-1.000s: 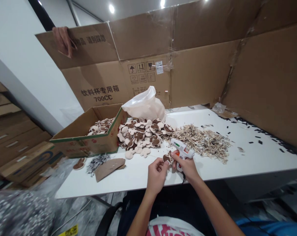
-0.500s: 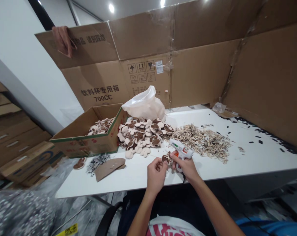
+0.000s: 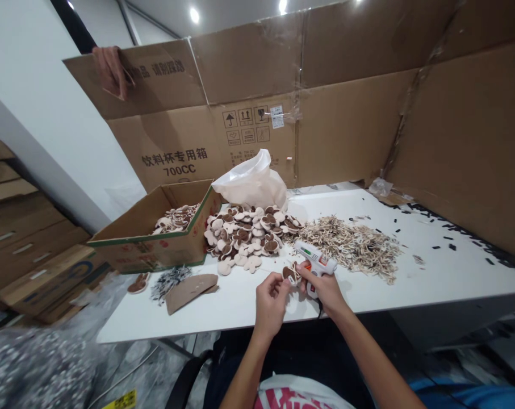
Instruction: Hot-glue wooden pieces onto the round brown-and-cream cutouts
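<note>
Between my hands, above the front of the white table, is a brown felt piece (image 3: 288, 274) with a pale edge, a cream cord bow and a small white tag. My left hand (image 3: 272, 295) pinches its left side. My right hand (image 3: 323, 287) is closed round a white glue gun (image 3: 314, 255), and its thumb and fingertips also reach the felt piece's right side. The gun's nozzle points up and left. Just beyond lie a heap of brown and cream felt pieces (image 3: 244, 233) and a pile of cream cord bows (image 3: 351, 244).
An open cardboard box (image 3: 146, 247) with more felt pieces stands left, beside a white plastic bag (image 3: 257, 182). Nearer are a cardboard scrap (image 3: 191, 289) and small grey bits (image 3: 170, 282). Cardboard walls (image 3: 346, 125) enclose the back and right. Black pieces (image 3: 453, 247) are scattered at right.
The felt piece has turned slightly between my fingers, and a white tag now shows on it near my left fingertips. Both hands stay nearly in place.
</note>
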Demonstrator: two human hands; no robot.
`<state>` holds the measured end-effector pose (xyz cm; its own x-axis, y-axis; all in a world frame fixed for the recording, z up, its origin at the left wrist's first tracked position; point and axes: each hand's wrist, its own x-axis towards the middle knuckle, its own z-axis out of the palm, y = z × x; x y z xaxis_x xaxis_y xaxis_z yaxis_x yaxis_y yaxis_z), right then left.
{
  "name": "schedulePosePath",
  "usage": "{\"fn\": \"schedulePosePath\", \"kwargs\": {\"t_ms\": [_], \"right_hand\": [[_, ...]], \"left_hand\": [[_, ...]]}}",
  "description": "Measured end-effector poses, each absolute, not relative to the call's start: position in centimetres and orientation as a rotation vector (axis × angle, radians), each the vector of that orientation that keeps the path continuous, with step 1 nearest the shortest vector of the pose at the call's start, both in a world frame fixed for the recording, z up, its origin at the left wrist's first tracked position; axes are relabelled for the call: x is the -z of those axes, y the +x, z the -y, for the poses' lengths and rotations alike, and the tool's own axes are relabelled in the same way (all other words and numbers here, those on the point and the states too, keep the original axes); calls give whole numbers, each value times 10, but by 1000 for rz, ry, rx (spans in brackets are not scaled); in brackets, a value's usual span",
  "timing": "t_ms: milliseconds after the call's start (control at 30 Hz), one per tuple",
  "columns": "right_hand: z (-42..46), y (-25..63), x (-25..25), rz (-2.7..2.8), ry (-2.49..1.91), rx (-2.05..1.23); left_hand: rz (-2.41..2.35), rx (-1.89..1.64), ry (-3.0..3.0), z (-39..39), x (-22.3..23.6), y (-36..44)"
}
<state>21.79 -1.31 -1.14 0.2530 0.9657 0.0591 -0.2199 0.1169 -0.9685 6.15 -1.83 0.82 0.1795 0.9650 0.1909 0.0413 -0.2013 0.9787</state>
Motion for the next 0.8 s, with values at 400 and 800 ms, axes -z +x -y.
{"fn": "schedulePosePath", "kwargs": {"t_ms": [400,800], "right_hand": [[13,215,5,925,-1096,-1051],[12,215,12,952,-1072,-1066]], "left_hand": [[-1148,-1203,1543,22,-8,66],[-1176,-1201,1516,18,-5,67]]}}
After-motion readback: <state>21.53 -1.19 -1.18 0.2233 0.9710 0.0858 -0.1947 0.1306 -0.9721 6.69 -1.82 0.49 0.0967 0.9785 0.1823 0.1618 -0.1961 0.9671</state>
